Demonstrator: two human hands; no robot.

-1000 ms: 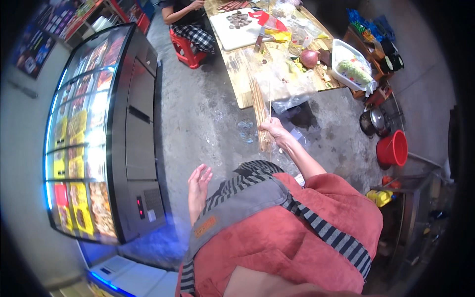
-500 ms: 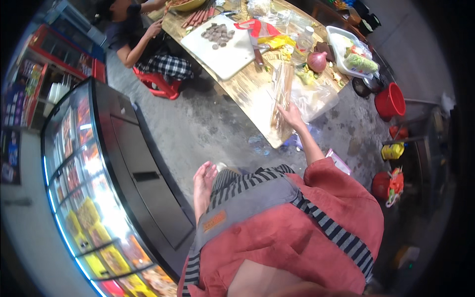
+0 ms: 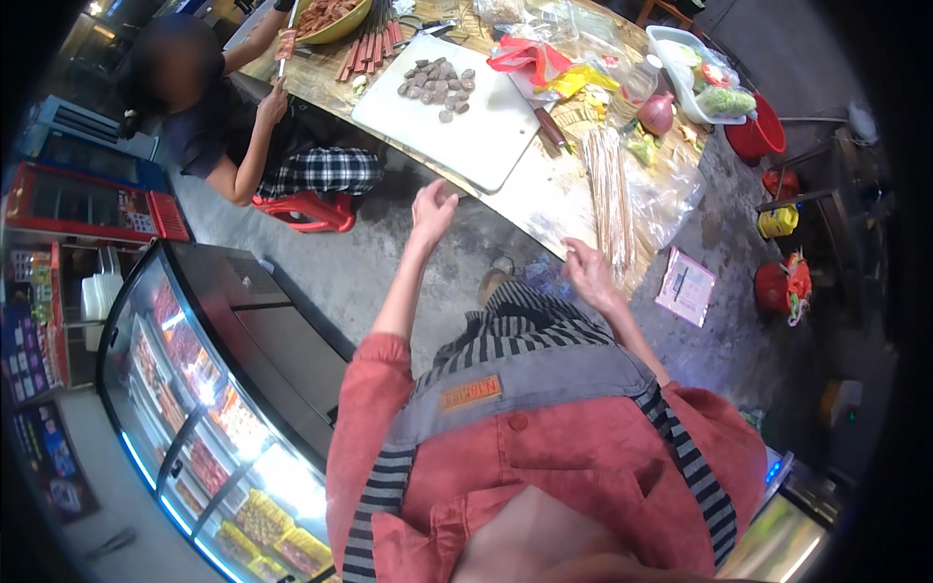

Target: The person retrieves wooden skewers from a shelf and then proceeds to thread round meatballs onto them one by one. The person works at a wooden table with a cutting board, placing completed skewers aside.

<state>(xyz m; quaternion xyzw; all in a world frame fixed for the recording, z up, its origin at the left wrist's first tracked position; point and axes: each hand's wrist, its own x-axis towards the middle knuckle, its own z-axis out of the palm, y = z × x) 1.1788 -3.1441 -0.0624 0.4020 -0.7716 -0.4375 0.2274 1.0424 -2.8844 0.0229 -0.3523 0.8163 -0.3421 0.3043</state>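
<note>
A bundle of thin wooden skewers [image 3: 607,194] lies along the right end of the wooden table [image 3: 530,209]. My right hand [image 3: 591,274] is beside the bundle's near end, fingers loosely bent and apart, with nothing seen in them. Reaching forward, my left hand [image 3: 433,206] hovers at the table's front edge, below the white cutting board [image 3: 476,146]. Its fingers are slightly curled and I see nothing held. Several greyish-brown oval pieces [image 3: 439,85] sit on the board. A knife with a brown handle [image 3: 552,128] lies at the board's right side.
Across the table's left end, a person on a red stool [image 3: 316,212] holds a skewer of meat [image 3: 286,46] near a yellow bowl [image 3: 335,21]. A red onion [image 3: 656,114], a clear bottle [image 3: 641,78] and a white vegetable tub [image 3: 685,73] stand right. A glass display case [image 3: 209,408] is at left.
My left hand has risen from beside my apron toward the table. My right hand has come off the skewers and drawn back. The view has shifted, and the skewers lie left on the table.
</note>
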